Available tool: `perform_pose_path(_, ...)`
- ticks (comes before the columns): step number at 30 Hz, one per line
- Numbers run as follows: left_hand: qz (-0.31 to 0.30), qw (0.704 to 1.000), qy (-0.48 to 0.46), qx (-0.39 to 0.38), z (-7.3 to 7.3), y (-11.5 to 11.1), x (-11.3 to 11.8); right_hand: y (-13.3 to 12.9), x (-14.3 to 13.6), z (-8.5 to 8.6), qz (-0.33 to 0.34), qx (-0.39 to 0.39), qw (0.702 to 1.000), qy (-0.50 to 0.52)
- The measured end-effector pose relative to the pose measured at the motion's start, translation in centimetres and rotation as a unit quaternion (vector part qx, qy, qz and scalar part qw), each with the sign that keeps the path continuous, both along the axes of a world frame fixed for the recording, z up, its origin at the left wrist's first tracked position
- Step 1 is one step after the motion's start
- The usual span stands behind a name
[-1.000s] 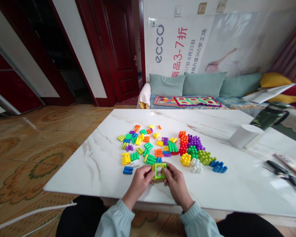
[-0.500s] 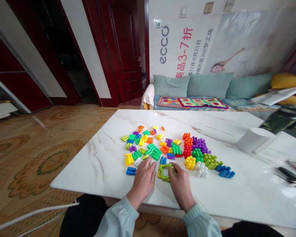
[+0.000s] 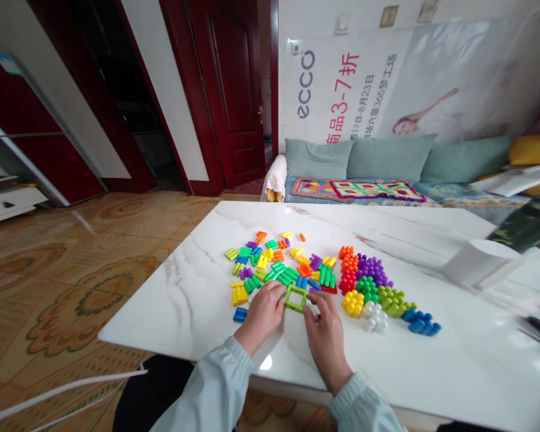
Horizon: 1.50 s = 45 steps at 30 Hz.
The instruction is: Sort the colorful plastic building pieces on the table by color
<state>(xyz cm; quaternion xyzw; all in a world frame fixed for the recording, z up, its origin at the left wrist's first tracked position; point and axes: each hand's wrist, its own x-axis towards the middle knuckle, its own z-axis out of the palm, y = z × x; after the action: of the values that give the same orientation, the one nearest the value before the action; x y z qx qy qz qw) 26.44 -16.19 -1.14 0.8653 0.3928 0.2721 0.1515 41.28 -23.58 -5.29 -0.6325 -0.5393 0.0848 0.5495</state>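
A lime-green square plastic frame [image 3: 296, 289] stands on the white marble-look table in front of me, apparently with some depth to it. The fingers of my left hand [image 3: 263, 315] close on its left side. At its right side are the thumb and fingertips of my right hand [image 3: 326, 330], curled against the edge. Beyond the frame lie loose plastic stick pieces, among them green ones [image 3: 288, 275] and blue ones [image 3: 301, 282]. Beside my left hand there is a blue piece [image 3: 240, 314] and a yellow piece [image 3: 239, 295].
To the right, knobbly pieces are grouped by colour: red [image 3: 348, 279], purple [image 3: 374, 270], yellow [image 3: 352, 303], white [image 3: 375, 317], lime [image 3: 392, 301] and blue [image 3: 423, 323]. A white curved object [image 3: 479, 264] and a dark green jug [image 3: 528, 222] stand farther right.
The square frame has shifted slightly away from me and to the left. My left hand has come to its left side; before, only my right hand was on it. The view has turned slightly left.
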Motion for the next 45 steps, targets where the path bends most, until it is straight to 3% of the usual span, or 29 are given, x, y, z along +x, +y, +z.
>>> perform_pose_path(3,0.014,1.000,0.013,0.012,1.1,1.3,0.3,-0.4,-0.1,0.5,0.010,-0.018,0.999,-0.040)
perform_pose_path(7,0.066,0.996,0.052,0.022,2.0,4.9,1.0,-0.4,-0.2,1.0,0.017,-0.027,0.998,-0.056)
perform_pose_path(13,0.190,0.972,0.137,-0.011,2.5,11.5,1.4,-0.4,-0.4,1.3,0.015,-0.044,0.997,-0.068)
perform_pose_path(18,0.223,0.953,0.202,-0.044,2.4,14.3,1.2,-0.3,-0.5,1.5,0.012,-0.041,0.997,-0.066)
perform_pose_path(27,0.212,0.948,0.231,-0.052,1.7,15.4,1.2,-0.3,-0.5,1.7,0.006,-0.044,0.996,-0.078)
perform_pose_path(36,0.186,0.955,0.219,-0.074,2.2,15.0,1.5,-0.3,-0.5,1.5,0.002,-0.054,0.995,-0.088)
perform_pose_path(41,0.179,0.962,0.178,-0.104,2.3,14.3,1.7,-0.3,-0.6,1.4,0.002,-0.058,0.994,-0.089)
perform_pose_path(45,0.191,0.968,0.093,-0.130,2.7,13.8,1.6,-0.4,-0.6,1.5,0.005,-0.058,0.994,-0.092)
